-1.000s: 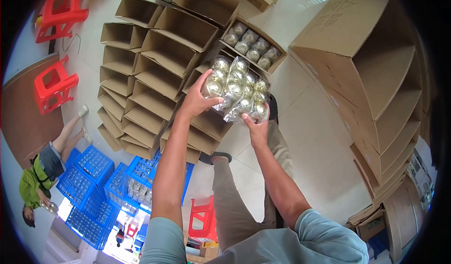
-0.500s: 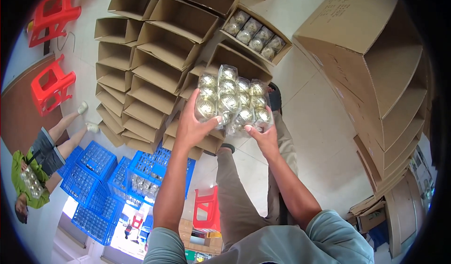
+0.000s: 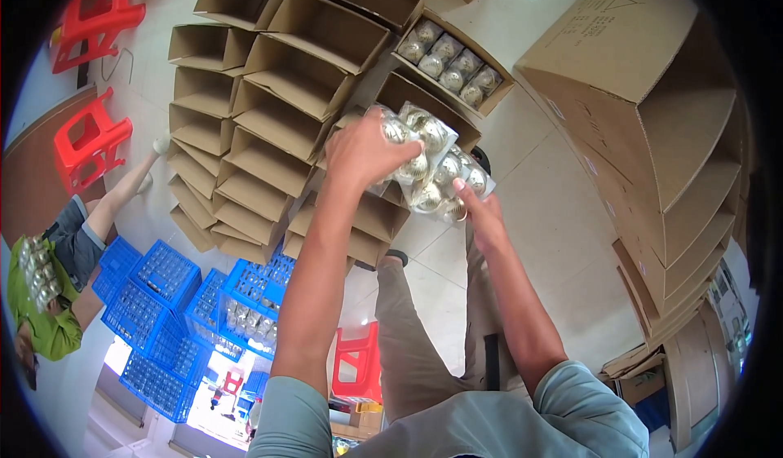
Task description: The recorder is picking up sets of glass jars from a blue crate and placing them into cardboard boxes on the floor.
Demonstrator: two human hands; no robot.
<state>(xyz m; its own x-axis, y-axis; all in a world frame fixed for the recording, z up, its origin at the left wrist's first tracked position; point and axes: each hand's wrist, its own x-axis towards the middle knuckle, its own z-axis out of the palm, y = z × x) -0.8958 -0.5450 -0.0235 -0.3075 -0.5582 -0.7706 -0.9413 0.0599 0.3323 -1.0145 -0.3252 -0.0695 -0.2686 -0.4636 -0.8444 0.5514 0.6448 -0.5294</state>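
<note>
Clear plastic packs of gold patterned balls (image 3: 426,164) are held in front of me, above the open cartons. My left hand (image 3: 364,150) grips the packs on the left side, back of the hand up, thumb pressed over the plastic. On the right, my right hand (image 3: 483,213) is closed round the lower right pack (image 3: 457,182), its thumb on top. The packs sit at an angle and overlap, and my left hand hides part of them. Just beyond is an open carton (image 3: 440,103) whose inside is partly covered by the packs.
Rows of open cardboard cartons (image 3: 277,115) stand ahead and left. One carton (image 3: 453,60) holds packed balls. Large cartons (image 3: 603,91) stack at right. Blue crates (image 3: 163,327) and red stools (image 3: 94,140) are left. A person in green (image 3: 49,295) holds similar packs.
My left hand has turned over the packs and moved slightly up and right. The packs have tilted from upright to slanted. The person in green has shifted at the left.
</note>
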